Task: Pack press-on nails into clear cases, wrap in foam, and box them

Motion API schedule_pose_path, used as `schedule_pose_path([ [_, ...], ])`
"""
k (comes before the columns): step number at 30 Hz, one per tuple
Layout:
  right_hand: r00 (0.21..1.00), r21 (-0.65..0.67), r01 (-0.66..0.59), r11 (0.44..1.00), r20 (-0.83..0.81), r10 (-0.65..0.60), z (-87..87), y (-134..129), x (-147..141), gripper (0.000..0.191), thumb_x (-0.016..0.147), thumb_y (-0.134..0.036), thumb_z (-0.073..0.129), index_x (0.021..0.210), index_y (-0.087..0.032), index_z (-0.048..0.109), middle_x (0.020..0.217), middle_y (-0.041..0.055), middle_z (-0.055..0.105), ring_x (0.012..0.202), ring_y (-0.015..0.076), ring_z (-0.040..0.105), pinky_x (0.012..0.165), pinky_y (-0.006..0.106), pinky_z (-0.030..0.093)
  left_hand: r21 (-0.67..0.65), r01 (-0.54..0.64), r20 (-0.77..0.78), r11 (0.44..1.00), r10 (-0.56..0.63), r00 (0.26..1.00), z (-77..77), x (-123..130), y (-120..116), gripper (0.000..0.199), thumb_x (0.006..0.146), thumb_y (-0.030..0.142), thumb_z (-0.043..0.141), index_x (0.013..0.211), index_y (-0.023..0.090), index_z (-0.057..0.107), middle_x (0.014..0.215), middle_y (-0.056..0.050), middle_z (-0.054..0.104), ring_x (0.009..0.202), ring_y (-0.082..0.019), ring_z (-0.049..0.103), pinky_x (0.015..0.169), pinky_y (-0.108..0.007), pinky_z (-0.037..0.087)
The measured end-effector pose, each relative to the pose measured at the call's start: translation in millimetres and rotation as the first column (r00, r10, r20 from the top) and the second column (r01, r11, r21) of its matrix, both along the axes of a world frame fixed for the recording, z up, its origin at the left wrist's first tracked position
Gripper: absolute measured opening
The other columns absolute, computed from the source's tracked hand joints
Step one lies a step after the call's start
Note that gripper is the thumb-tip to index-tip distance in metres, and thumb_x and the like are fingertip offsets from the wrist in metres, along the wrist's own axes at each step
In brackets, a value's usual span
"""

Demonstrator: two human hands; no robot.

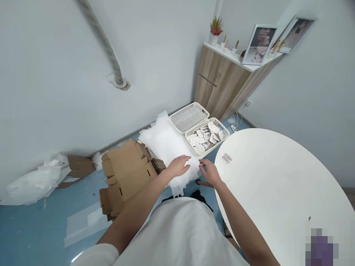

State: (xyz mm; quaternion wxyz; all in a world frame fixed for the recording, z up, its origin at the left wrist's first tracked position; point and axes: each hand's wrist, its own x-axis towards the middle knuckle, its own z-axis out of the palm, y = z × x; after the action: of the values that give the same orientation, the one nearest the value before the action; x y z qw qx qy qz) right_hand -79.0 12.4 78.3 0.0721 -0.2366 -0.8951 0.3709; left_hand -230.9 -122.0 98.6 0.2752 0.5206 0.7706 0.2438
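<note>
My left hand (179, 166) hangs over a stack of white sheets (162, 136), its fingers apart and nothing in them. Close by on the right, my right hand (208, 170) is held with fingers spread and also holds nothing, near the edge of the round white table (269, 177). Beyond the hands, a white basket (200, 152) contains many small printed cards (206, 136). A second white basket (188, 117) behind it holds clear flat packets. Flattened brown cardboard boxes (127, 166) lie to the left of the sheets.
A wooden cabinet (222, 79) with framed pictures and a plant stands behind the baskets. On the table lies a small clear packet (226, 158). White plastic bags (36, 183) and an open carton (80, 166) are at the left wall. A cable and socket strip (233, 128) lie beside the cabinet.
</note>
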Motion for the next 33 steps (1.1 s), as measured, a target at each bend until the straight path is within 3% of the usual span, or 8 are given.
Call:
schedule_pose_path([
  [8,0.999,0.071,0.019,0.997,0.039,-0.022,13.9,18,-38,0.031,0.080,-0.029,0.042,0.106,-0.020,0.056,0.093,0.0058,0.064,0.076,0.0178,0.060,0.070,0.034,0.047,0.020,0.001,0.083,1.000,-0.003,0.997,8.6,-35,9,0.042,0.079,0.032,0.047,0.118,0.017,0.050,0.112,-0.010,0.057,0.092,-0.022,0.058,0.081,-0.034,0.044],
  [13,0.997,0.140,0.076,0.987,0.024,-0.080,18.8,67,-64,0.032,0.078,-0.030,0.044,0.104,-0.018,0.058,0.091,0.0076,0.065,0.078,0.0199,0.059,0.070,0.035,0.047,0.046,-0.053,0.172,0.998,0.044,0.984,20.7,-62,37,0.043,0.078,0.032,0.048,0.117,0.017,0.050,0.114,-0.010,0.057,0.092,-0.023,0.058,0.081,-0.034,0.045],
  [17,0.994,0.154,0.107,0.982,0.008,-0.110,15.6,116,-94,0.033,0.075,-0.029,0.047,0.105,-0.018,0.058,0.097,0.0082,0.064,0.082,0.0207,0.059,0.076,0.037,0.046,0.025,-0.073,0.176,0.997,0.067,0.982,19.7,-90,71,0.040,0.076,0.032,0.051,0.113,0.018,0.054,0.110,-0.009,0.059,0.093,-0.023,0.058,0.083,-0.034,0.045],
  [21,0.992,0.153,0.122,0.981,0.014,-0.126,0.1,159,-127,0.037,0.073,-0.029,0.050,0.108,-0.018,0.056,0.104,0.0087,0.062,0.087,0.0224,0.057,0.081,0.039,0.044,-0.003,-0.096,0.149,0.995,0.096,0.984,5.1,-120,120,0.038,0.075,0.032,0.052,0.111,0.019,0.055,0.110,-0.009,0.058,0.095,-0.023,0.057,0.085,-0.035,0.044],
  [24,0.985,0.147,0.170,0.974,0.006,-0.173,-17.3,188,-152,0.039,0.074,-0.028,0.050,0.112,-0.017,0.054,0.106,0.0098,0.060,0.087,0.0232,0.056,0.081,0.040,0.043,-0.047,-0.177,0.176,0.983,0.182,0.967,-12.1,-139,163,0.040,0.075,0.032,0.054,0.112,0.018,0.054,0.112,-0.010,0.057,0.096,-0.023,0.057,0.087,-0.035,0.043],
  [28,0.981,0.157,0.196,0.968,-0.034,-0.194,-40.4,219,-184,0.037,0.077,-0.028,0.047,0.112,-0.016,0.053,0.106,0.0108,0.059,0.093,0.0254,0.053,0.084,0.041,0.039,-0.090,-0.366,0.270,0.926,0.376,0.886,-38.1,-159,215,0.048,0.075,0.030,0.055,0.120,0.016,0.048,0.123,-0.011,0.051,0.105,-0.024,0.053,0.089,-0.034,0.042],
  [33,0.974,0.218,0.194,0.956,0.068,-0.214,-55.7,239,-214,0.036,0.077,-0.030,0.052,0.110,-0.016,0.052,0.106,0.0136,0.057,0.099,0.0310,0.046,0.085,0.046,0.032,-0.101,-0.424,0.381,0.900,0.429,0.819,-65.6,-182,262,0.063,0.070,0.018,0.058,0.129,0.019,0.037,0.132,-0.009,0.042,0.117,-0.025,0.043,0.095,-0.036,0.038],
])
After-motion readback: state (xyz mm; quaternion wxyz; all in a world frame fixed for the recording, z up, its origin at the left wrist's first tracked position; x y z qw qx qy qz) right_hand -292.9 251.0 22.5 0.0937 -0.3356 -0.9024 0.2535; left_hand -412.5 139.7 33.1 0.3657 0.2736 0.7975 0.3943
